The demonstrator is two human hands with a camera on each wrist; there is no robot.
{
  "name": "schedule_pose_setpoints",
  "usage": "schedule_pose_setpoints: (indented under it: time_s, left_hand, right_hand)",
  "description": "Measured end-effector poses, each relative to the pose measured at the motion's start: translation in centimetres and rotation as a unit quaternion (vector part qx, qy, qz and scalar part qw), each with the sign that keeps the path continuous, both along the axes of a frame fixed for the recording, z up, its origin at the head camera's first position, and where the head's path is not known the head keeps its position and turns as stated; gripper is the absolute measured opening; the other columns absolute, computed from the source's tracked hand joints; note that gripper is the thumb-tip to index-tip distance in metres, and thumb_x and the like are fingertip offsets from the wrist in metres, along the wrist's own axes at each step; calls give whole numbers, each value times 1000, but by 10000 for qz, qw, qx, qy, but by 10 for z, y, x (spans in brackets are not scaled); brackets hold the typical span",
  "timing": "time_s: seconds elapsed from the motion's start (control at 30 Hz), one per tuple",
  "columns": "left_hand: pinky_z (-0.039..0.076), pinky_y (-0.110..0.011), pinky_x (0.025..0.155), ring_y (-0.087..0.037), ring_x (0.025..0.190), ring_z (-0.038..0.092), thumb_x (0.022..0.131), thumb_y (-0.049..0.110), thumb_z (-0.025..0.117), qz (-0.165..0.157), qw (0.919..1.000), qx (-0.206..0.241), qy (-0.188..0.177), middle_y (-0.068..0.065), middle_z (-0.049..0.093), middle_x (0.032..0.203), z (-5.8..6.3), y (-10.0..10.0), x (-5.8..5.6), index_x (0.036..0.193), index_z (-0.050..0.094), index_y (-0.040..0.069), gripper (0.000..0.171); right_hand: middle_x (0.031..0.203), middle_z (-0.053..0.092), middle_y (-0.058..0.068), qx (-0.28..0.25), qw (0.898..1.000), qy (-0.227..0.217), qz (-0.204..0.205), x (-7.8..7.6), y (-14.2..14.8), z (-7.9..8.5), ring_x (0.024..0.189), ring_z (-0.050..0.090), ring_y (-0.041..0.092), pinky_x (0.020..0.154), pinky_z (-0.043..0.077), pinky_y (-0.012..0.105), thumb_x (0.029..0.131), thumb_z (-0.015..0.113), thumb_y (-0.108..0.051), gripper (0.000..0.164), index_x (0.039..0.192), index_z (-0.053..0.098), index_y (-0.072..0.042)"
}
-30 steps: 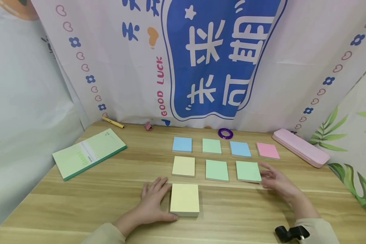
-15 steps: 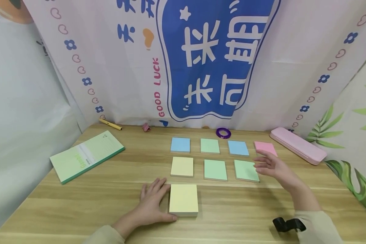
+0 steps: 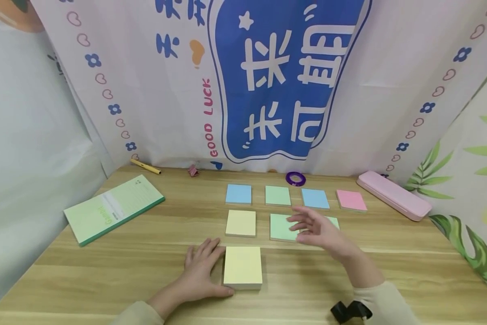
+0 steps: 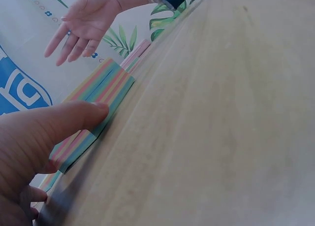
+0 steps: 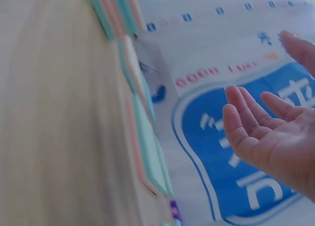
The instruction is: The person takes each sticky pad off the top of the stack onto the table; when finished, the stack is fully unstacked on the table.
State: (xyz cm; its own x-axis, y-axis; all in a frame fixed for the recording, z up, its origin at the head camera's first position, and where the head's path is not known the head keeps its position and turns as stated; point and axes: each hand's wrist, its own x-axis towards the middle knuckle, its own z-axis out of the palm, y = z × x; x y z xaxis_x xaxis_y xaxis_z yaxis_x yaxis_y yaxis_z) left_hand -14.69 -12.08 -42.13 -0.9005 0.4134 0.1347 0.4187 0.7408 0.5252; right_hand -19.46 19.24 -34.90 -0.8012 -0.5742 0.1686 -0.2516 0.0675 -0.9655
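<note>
A thick sticky note stack point(image 3: 243, 266), yellow on top with colour-striped sides point(image 4: 115, 88), stands near the front of the table. My left hand point(image 3: 202, 273) holds it at its left side, thumb against the front face and index finger by the back left corner. My right hand point(image 3: 318, 230) hovers over the middle row with relaxed fingers and nothing in them. Below it lie two thin green sticky note pads, the left pad point(image 3: 283, 227) and the right pad point(image 3: 333, 221), both partly covered. A yellow pad point(image 3: 241, 223) sits left of them.
Behind are a blue pad point(image 3: 238, 194), a green pad point(image 3: 277, 195), another blue pad point(image 3: 315, 198) and a pink pad point(image 3: 351, 200). Purple tape point(image 3: 295, 179), a pink case point(image 3: 393, 195), a binder clip point(image 3: 193, 170), a yellow pen point(image 3: 146, 166) and a green notebook point(image 3: 114, 209) lie around.
My right hand has left the right end of the middle row, risen off the green pad and swung left over the row. The left hand stays at the stack.
</note>
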Motion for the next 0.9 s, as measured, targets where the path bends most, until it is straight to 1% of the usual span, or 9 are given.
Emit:
schedule_pose_setpoints:
  time_s: [0.13, 0.2, 0.37, 0.47, 0.57, 0.7, 0.8, 0.9]
  left_hand:
    - [-6, -59, 90, -36, 124, 12, 55, 63, 66, -24, 10000, 56, -30, -17, 25, 135, -1, 0, 1, 124, 42, 12, 89]
    - [-6, -59, 90, -36, 123, 12, 56, 63, 66, -42, 10000, 68, -29, -17, 25, 135, -1, 0, 1, 124, 42, 12, 88]
    - [-5, -60, 89, -37, 123, 12, 56, 61, 67, -35, 10000, 58, 64, -17, 26, 135, 0, 0, 1, 124, 42, 11, 88]
    - [-5, -60, 90, -37, 123, 13, 56, 60, 68, -7, 9999, 72, 110, -17, 26, 135, 0, 0, 1, 124, 42, 10, 88]
    - [-5, -60, 89, -37, 123, 13, 56, 59, 68, -10, 9999, 80, 122, -18, 26, 134, 0, 0, 1, 124, 42, 10, 88]
    - [-5, -61, 89, -38, 123, 13, 56, 61, 66, -54, 9999, 67, 117, -18, 26, 134, -1, -1, 1, 124, 42, 10, 88]
    - [-5, -61, 89, -37, 123, 12, 57, 63, 65, -66, 9999, 56, 95, -17, 26, 134, -2, -1, -1, 125, 42, 11, 89]
    - [-4, -61, 89, -37, 123, 13, 56, 63, 65, -35, 9999, 33, 100, -16, 27, 134, -2, -1, -1, 125, 42, 11, 89]
  right_hand:
    - [118, 39, 25, 6, 9998, -72, 209, 7, -24, -14, 104, 40, 39, 84, 37, 47, 77, 61, -1, 64, 130, 26, 3]
    - [119, 37, 26, 65, 9992, -206, 339, 11, -34, -22, 105, 38, 39, 85, 35, 49, 76, 62, -4, 66, 130, 25, 4]
    - [124, 32, 26, 199, 9975, -523, 425, 16, -51, -40, 110, 33, 39, 88, 32, 48, 75, 65, -10, 72, 132, 22, 3]
    - [125, 33, 22, 485, 9972, -455, 354, 20, -58, -49, 112, 33, 33, 90, 30, 44, 74, 67, -17, 76, 133, 22, 0]
    - [126, 34, 15, 894, 9954, -198, 297, 24, -65, -56, 113, 32, 28, 93, 26, 44, 73, 69, -23, 81, 134, 21, -4]
    - [135, 24, 8, 1413, 9898, 101, 170, 30, -71, -63, 121, 21, 26, 95, 19, 50, 70, 71, -29, 88, 137, 17, -9]
    - [138, 16, 6, 1716, 9847, 299, 82, 33, -73, -65, 124, 13, 27, 94, 17, 54, 69, 71, -32, 90, 137, 15, -11]
    - [137, 18, 8, 1955, 9793, 514, -34, 34, -73, -65, 123, 16, 27, 93, 20, 53, 69, 71, -36, 91, 137, 16, -11]
